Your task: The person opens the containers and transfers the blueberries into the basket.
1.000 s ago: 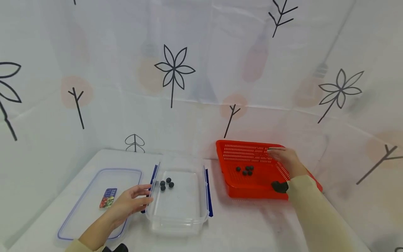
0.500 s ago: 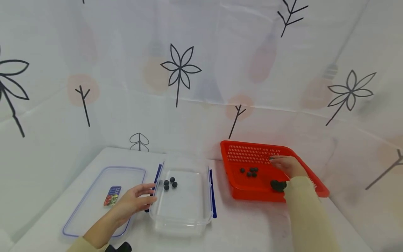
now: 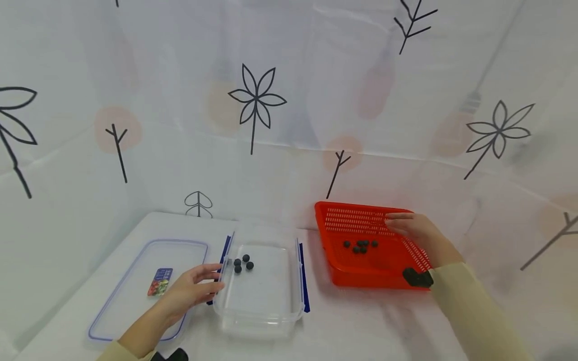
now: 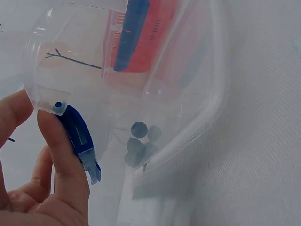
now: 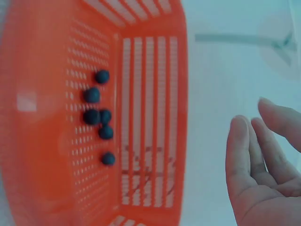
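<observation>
My left hand [image 3: 189,291] pinches the left rim of a clear plastic container [image 3: 266,316]; in the left wrist view, its blue side latch [image 4: 77,129] hangs beside the fingers. Several small dark balls [image 3: 237,269] lie grouped on the container's floor. On the right, my right hand [image 3: 415,228] hovers over the right part of a red slotted basket [image 3: 361,279]. Nothing sits between its thumb and fingers, as the right wrist view shows. Several more dark balls [image 5: 91,95] rest on the basket's floor, one a little apart from the others.
Left of the container lies a flat clear lid [image 3: 115,321] with a blue edge and a colourful label [image 3: 160,282]. All stand on a white table [image 3: 343,321]. A white patterned sheet [image 3: 289,125] hangs right behind it.
The right hand held a dark ball at its fingertips earlier; it has let go and risen slightly. One more ball now lies in the basket. The left hand stays at the rim.
</observation>
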Demonstrator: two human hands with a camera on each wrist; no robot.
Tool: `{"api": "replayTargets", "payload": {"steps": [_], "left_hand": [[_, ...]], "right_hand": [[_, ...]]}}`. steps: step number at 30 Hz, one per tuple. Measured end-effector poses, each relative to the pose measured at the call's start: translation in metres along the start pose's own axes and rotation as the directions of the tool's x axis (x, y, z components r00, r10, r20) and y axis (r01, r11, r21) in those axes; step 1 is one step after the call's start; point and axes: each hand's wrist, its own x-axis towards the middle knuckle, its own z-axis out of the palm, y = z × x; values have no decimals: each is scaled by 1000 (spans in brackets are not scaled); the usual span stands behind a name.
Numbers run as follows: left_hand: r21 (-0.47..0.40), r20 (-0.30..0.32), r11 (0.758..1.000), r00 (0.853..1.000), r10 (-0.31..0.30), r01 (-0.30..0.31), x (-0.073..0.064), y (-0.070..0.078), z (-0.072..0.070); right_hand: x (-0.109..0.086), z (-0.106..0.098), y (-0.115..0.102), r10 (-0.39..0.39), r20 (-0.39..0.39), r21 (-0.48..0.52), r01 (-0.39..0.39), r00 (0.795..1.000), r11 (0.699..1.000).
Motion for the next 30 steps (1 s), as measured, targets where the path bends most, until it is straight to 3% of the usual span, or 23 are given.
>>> {"api": "replayTargets", "payload": {"steps": [4,15,30], "left_hand": [[2,2,1000,1000,-1,1,1,-2,1],[3,-10,1000,1000,-6,6,0,-2,0],[9,0,1000,1000,6,-6,1,-3,0]], "right_hand": [[-21,15,-11,-20,-7,-22,20,1000,1000],[-70,62,-22,5,-59,78,-1,998,997],[-82,130,-39,-36,-58,206,47,998,977]]}}
